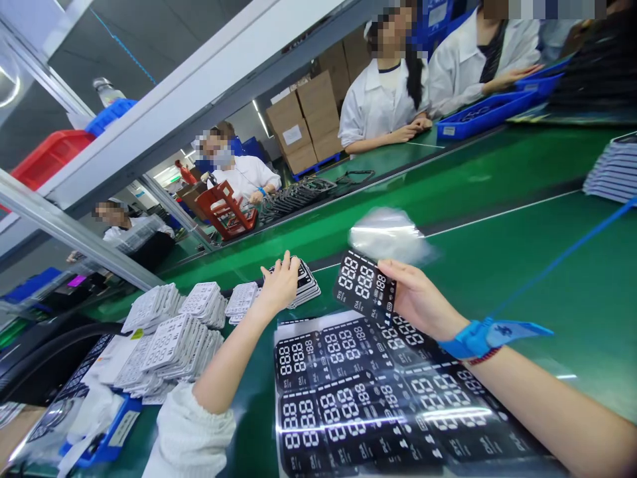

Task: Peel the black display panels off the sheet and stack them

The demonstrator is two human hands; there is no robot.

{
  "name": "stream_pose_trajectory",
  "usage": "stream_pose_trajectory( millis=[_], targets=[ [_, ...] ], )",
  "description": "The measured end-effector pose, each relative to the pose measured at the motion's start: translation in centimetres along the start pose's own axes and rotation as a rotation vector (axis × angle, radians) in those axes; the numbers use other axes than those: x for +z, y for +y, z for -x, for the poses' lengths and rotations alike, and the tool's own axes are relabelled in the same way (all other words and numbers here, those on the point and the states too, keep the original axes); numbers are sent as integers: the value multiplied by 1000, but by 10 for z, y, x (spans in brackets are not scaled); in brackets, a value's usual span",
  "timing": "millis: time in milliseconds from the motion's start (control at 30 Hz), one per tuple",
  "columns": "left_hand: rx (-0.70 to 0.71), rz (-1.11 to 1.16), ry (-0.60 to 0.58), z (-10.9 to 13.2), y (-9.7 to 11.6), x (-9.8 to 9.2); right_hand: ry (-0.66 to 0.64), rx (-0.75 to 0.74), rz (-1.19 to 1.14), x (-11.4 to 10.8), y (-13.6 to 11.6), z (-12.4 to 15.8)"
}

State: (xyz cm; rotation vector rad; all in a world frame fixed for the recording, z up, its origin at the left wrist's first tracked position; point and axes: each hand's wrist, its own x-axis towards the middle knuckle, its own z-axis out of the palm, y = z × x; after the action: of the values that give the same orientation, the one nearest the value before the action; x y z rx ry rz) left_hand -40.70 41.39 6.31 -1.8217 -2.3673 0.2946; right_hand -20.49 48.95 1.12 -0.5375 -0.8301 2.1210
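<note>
My right hand point(413, 292) pinches the edge of a small black panel film point(365, 285) printed with white digit segments, tilted above the sheets. Under it lies a glossy stack of black sheets point(343, 398) carrying rows of the same digit print. Further left, my left hand point(281, 285) lies over a small stack of black-faced cards with white edges point(307, 285), fingers apart. Its palm hides part of that stack, so I cannot tell how firmly it touches. Left of that hand stand several stacks of white printed cards point(172, 342).
A crumpled clear plastic bag point(391, 236) lies beyond the sheets. A blue bin point(112, 431) with white scraps sits at lower left. A blue wrist strap point(478, 338) trails a cord rightward. Co-workers point(383, 99) sit across the green bench, near blue trays point(485, 116) and a red rack point(226, 209).
</note>
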Motion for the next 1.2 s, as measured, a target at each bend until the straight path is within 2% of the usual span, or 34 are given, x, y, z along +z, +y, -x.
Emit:
stream_pose_trajectory(
  millis=[200,333,400,567,833,1067,1200],
  targets=[
    [19,77,109,4,-13,-15,20,9,-10,0,-1,-1],
    [2,132,208,8,-14,-17,14,11,-16,0,-1,-1],
    [8,159,220,9,-14,-16,10,5,-18,-1,-1,-1],
    [18,181,154,8,-19,-16,13,5,-20,-3,0,-1],
    [-18,201,137,4,-24,-15,14,-29,-4,-3,2,-2],
    [26,168,120,4,-28,-19,72,-63,-7,-5,-2,-3],
    [5,178,42,-2,-30,-19,52,-66,9,-8,-3,-4]
  ],
)
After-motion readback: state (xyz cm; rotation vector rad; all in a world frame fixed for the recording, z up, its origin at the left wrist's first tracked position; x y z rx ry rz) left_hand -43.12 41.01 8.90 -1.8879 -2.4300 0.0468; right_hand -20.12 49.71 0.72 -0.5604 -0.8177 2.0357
